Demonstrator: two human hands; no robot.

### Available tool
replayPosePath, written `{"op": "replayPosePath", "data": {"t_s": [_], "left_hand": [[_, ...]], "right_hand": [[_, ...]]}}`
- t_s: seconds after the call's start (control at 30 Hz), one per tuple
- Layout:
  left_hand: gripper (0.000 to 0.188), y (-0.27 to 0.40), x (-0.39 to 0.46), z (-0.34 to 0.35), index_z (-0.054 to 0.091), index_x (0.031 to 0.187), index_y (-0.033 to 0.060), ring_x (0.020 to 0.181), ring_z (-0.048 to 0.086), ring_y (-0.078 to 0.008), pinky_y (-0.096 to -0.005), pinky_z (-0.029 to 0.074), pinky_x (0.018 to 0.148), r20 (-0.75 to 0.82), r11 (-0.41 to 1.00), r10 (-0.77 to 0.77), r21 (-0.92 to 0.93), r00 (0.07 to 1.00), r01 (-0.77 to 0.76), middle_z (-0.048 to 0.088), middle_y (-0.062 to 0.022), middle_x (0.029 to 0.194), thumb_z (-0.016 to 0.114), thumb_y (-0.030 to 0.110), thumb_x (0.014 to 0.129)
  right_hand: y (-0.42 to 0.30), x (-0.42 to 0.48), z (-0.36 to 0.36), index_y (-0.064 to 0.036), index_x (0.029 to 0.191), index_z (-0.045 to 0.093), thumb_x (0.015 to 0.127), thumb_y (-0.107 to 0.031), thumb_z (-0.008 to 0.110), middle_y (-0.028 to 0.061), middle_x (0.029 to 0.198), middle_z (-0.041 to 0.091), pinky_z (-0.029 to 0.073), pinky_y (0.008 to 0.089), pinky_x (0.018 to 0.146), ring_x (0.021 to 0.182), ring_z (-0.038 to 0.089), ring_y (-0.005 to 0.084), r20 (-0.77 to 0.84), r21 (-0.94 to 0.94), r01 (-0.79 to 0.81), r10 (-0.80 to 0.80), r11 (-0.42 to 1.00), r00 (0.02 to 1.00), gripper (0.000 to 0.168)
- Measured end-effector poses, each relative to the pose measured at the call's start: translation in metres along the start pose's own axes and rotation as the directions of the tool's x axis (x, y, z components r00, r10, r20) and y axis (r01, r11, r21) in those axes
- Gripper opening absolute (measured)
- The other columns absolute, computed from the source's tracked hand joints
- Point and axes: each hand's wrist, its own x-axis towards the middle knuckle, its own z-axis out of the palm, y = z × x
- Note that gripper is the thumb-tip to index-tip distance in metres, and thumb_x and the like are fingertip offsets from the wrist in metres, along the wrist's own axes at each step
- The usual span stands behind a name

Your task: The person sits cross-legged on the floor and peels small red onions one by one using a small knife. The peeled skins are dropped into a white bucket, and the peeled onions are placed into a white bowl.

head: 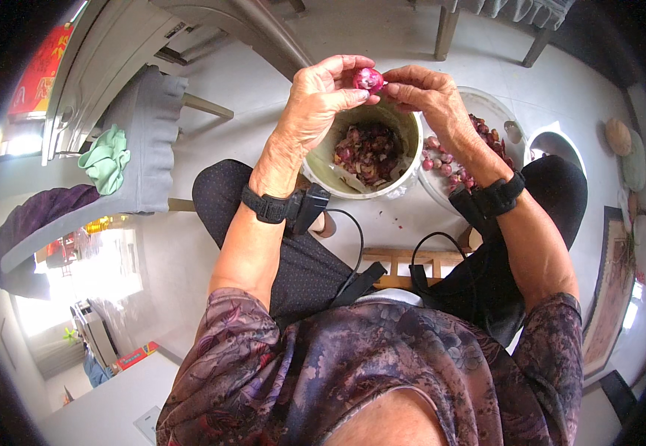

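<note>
Between the thumb and fingers of my left hand (328,92) is a small red onion (368,81), purple with pale patches. The fingertips of my right hand (426,92) pinch the onion at its right end, where a small whitish bit shows. Both hands are above the far rim of a pale round bucket (417,161). Inside that bucket lies a heap of onion skins (370,153) in dark red and brown. Partly behind my right forearm, a wide shallow basin (440,192) holds several small red onions (445,161).
A white container (571,148) stands right of the basin, partly hidden by my knee. Left is a cloth-covered seat (150,145) with a green cloth (106,160) on it. Table or chair legs (445,33) rise farther off. A wooden stool (395,262) is beneath me. Thin cables (360,240) hang from both wristbands.
</note>
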Motion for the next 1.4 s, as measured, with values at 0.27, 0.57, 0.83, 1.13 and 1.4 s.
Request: {"op": "replayPosePath", "data": {"t_s": [0.27,0.57,0.83,1.13,1.4], "left_hand": [[0.038,-0.005,0.0,0.002,0.056,0.116,-0.0049,0.093,0.06,-0.0142,-0.0285,0.051,0.088,-0.004,0.973,-0.006,0.229,1.0,0.007,0.062,-0.0099,0.106,0.064,-0.003,0.079],[0.037,-0.014,-0.003,0.006,0.059,0.116,-0.0024,0.097,0.057,-0.0131,-0.0247,0.047,0.09,0.032,0.853,0.086,0.514,0.996,-0.091,0.06,-0.0071,0.107,0.063,-0.005,0.08],[0.035,-0.016,-0.004,0.005,0.06,0.115,-0.0024,0.098,0.057,-0.0132,-0.0243,0.047,0.09,0.042,0.833,0.067,0.547,0.997,-0.079,0.06,-0.0072,0.106,0.063,-0.005,0.08],[0.035,-0.01,-0.004,0.007,0.06,0.114,-0.0023,0.096,0.058,-0.0121,-0.025,0.048,0.089,-0.013,0.888,-0.002,0.46,1.0,0.008,0.062,-0.0072,0.107,0.065,-0.002,0.08],[0.034,-0.015,-0.003,0.003,0.06,0.114,-0.0019,0.093,0.056,-0.0115,-0.024,0.048,0.086,0.031,0.816,0.032,0.576,0.999,-0.044,0.059,-0.0053,0.101,0.064,-0.002,0.081]], "right_hand": [[-0.009,-0.001,0.0,0.004,0.098,0.065,0.083,-0.016,0.065,0.0108,0.082,0.067,0.054,0.0259,0.067,0.072,0.065,0.0147,0.006,-0.003,-0.055,0.055,0.998,0.998,0.025],[-0.008,0.0,-0.001,0.006,0.1,0.063,0.086,-0.017,0.06,0.0152,0.086,0.066,0.056,0.0282,0.072,0.078,0.067,0.0187,0.062,-0.121,-0.083,0.091,0.989,0.994,0.027],[-0.006,0.0,-0.002,0.006,0.091,0.065,0.081,-0.013,0.062,0.0132,0.08,0.067,0.057,0.0284,0.064,0.071,0.067,0.0177,0.069,-0.021,-0.13,0.131,0.991,0.989,0.022],[-0.003,0.001,-0.004,0.006,0.093,0.065,0.087,-0.012,0.058,0.0127,0.081,0.067,0.057,0.0282,0.065,0.072,0.067,0.0173,0.093,0.03,-0.117,0.113,0.993,0.989,0.021],[-0.008,0.001,-0.003,0.004,0.093,0.066,0.087,-0.015,0.062,0.0101,0.08,0.067,0.058,0.0272,0.064,0.07,0.066,0.0154,0.099,-0.083,-0.125,0.133,0.989,0.986,0.021]]}}
